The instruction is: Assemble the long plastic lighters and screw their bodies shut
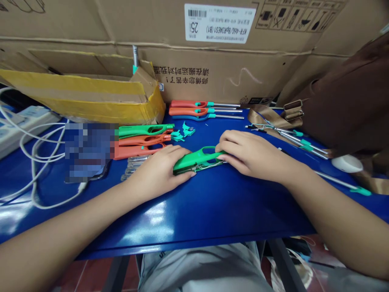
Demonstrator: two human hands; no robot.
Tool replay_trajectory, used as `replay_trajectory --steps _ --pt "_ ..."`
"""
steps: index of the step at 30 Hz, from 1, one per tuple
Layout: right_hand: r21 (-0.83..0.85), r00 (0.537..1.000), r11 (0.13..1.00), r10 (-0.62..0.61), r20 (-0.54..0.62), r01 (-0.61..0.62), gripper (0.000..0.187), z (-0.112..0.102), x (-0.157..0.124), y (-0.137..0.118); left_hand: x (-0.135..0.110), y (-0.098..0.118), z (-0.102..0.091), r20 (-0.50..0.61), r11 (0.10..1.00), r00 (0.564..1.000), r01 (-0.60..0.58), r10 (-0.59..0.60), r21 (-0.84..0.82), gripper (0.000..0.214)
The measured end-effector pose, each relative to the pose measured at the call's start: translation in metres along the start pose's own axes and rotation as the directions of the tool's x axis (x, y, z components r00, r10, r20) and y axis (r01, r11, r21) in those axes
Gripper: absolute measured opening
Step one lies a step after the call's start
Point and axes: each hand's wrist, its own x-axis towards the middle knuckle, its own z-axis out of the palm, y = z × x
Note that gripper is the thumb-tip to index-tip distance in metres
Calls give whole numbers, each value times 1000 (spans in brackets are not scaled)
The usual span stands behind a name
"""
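A green lighter handle [191, 159], its casing open along the near side with inner parts showing, lies between my two hands just above the blue table. My left hand [165, 164] is closed round its wide end, thumb along the near edge. At the narrow end, my right hand [240, 154] pinches the handle with bent fingers. Beyond my left hand lie a green handle [136, 130] and orange handles [136, 151]. Several clear tubes [133, 167] sit partly hidden under that hand. Small teal plastic pieces [185, 132] rest behind the held handle.
Long-nosed lighters [194, 110] lie before a large cardboard box [237, 77]. A yellow-taped carton [121, 109] stands back left. White cables [33, 178], a power strip [27, 125] and a blurred phone [91, 154] are left. Metal rods with teal ends [304, 144] and a brown bag [349, 93] are right.
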Motion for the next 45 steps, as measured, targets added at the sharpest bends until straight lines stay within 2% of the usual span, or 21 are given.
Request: replay_trajectory --steps 3,6,9,11,13,15,17,19,22,24,27,31,38,41,45 --pt "-68 998 996 66 8 -65 27 -4 -2 7 0 1 -1 -16 997 998 57 -57 -47 55" --pt "-136 984 980 160 79 -149 22 -6 -4 15 -1 2 -2 -15 990 992 122 -123 -76 72" --pt "-178 961 963 229 157 -201 21 -4 -6 20 -2 1 -2 -24 990 992 121 -123 -72 78" --pt "-191 953 958 249 175 -215 21 -3 -6 21 -3 1 -2 -36 992 994 102 -105 -71 76" --pt "-168 956 958 257 145 -232 21 -4 -7 20 -3 0 -1 -48 994 996 76 -80 -79 69" --pt "-84 966 969 242 95 -234 23 -7 -9 17 -3 0 -2 -42 997 999 31 -34 -75 57" --pt "41 974 977 203 98 -208 25 -11 -10 14 -3 0 -2 -28 999 999 -17 16 -37 45" --pt "149 967 969 166 192 -196 19 -14 -12 11 -2 0 -4 -11 998 998 -64 64 13 36" --pt "190 913 944 190 361 -272 7 -16 -14 7 -1 2 -6 15 992 993 -116 116 48 29" --pt "179 883 929 230 410 -325 5 -17 -13 5 -1 3 -7 27 989 990 -136 135 59 28" --pt "175 867 919 250 431 -352 5 -19 -11 1 -3 5 -8 37 987 989 -143 141 75 28" --pt "158 872 928 245 423 -337 3 -20 -13 -6 -9 12 -8 105 990 989 -115 106 85 27" --pt "286 905 906 193 379 -313 5 -14 -24 -6 -14 24 -10 137 970 987 -116 87 214 25" --pt "276 924 919 184 335 -283 11 -10 -27 -5 -13 20 -11 115 974 989 -119 98 192 27" --pt "294 960 941 88 265 -167 21 -6 -30 -4 -13 15 -11 79 986 989 -134 126 101 28"
